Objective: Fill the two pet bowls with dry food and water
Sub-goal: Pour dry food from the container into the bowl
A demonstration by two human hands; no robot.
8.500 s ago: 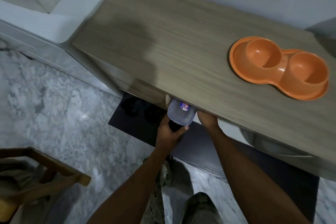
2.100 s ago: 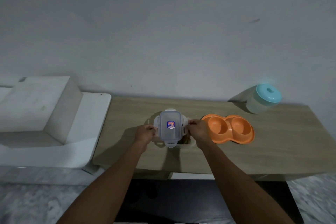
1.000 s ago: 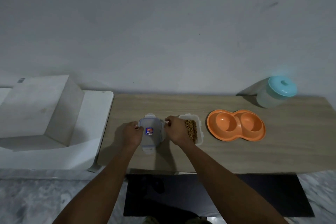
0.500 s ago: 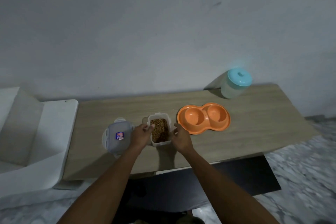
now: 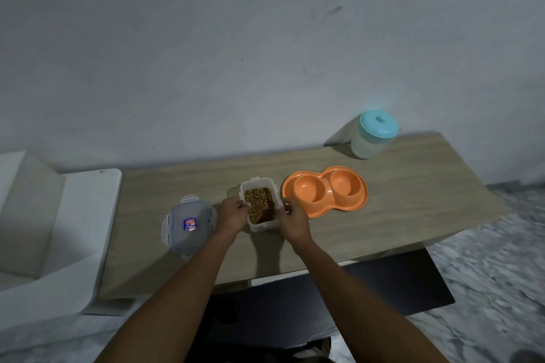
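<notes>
An open clear food container with brown dry kibble stands on the wooden bench. My left hand grips its left wall and my right hand grips its right wall. Just right of it sits the orange double pet bowl, both of its wells empty. The container's clear lid with a blue sticker lies flat on the bench to the left. A pale jug with a turquoise lid stands at the back right by the wall.
A white plastic step unit butts against the bench's left end. A dark mat lies under the bench on the marble floor. A grey wall rises right behind the bench.
The lid came off the container and was laid on the bench to the left. Both hands then moved onto the sides of the open container. The camera view shifted.
</notes>
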